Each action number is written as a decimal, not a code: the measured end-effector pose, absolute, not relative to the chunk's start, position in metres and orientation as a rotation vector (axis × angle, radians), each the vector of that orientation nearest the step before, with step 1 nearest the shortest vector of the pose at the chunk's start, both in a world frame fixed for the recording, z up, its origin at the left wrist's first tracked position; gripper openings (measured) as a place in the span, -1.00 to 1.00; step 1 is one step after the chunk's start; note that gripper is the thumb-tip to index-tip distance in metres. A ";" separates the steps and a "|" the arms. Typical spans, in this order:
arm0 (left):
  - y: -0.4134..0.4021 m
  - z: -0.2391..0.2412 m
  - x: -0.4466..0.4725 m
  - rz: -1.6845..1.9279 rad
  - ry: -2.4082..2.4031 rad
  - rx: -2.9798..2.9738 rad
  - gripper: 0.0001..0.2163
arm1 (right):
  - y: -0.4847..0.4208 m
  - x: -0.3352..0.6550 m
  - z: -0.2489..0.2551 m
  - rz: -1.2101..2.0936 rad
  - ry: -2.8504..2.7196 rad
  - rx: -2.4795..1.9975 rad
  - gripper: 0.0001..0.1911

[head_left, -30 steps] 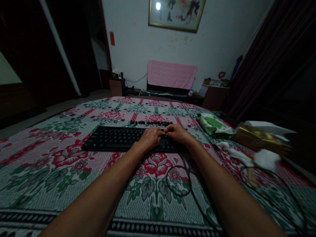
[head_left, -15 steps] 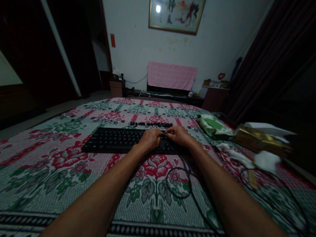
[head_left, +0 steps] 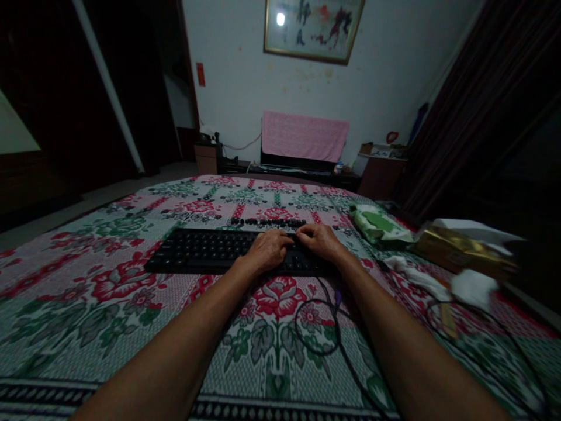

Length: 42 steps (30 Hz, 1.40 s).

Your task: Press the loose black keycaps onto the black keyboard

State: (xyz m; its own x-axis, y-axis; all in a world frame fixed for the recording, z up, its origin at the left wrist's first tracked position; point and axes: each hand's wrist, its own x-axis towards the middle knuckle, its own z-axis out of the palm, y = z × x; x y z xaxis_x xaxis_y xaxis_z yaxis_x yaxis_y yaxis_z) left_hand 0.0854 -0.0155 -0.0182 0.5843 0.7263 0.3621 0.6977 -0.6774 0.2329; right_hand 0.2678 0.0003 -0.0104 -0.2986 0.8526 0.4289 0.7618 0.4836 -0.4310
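Observation:
A black keyboard (head_left: 188, 251) lies flat on the patterned cloth (head_left: 175, 327), with white-marked keys on its left part. My left hand (head_left: 268, 248) rests over its right-centre section, fingers bent and pressed together. Just to the right, my right hand (head_left: 319, 240) sits above the keyboard's right end, thumb and fingers pinched. The two sets of fingertips point at each other with a small gap between. Whatever they hold is too small and dark to make out. Behind the keyboard runs a row of small black keycaps (head_left: 267, 222).
A looped black cable (head_left: 298, 327) lies in front of the keyboard, between my forearms. To the right are a green wipes pack (head_left: 379, 225), a gold box (head_left: 464, 248), crumpled white tissue (head_left: 473, 287) and a second cable (head_left: 517, 339). Beyond stands a screen under a pink towel (head_left: 304, 135).
My fingertips have drawn slightly apart from each other. Both hands otherwise stay over the same part of the keyboard, and the keyboard has not moved.

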 end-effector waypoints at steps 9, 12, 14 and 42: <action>-0.018 -0.010 0.086 0.917 1.341 2.549 -0.68 | -0.005 0.261 -0.005 0.169 -1.974 -1.258 -0.79; -0.016 -0.006 0.086 1.067 1.385 2.393 -0.71 | -0.009 0.255 0.000 0.186 -1.947 -1.181 -0.80; -0.013 -0.006 0.085 1.087 1.335 2.290 -0.72 | -0.011 0.251 0.003 0.196 -1.929 -1.135 -0.81; -0.008 -0.010 0.083 1.173 0.846 1.442 -0.68 | -0.009 0.245 -0.004 0.645 -1.824 -1.002 -0.76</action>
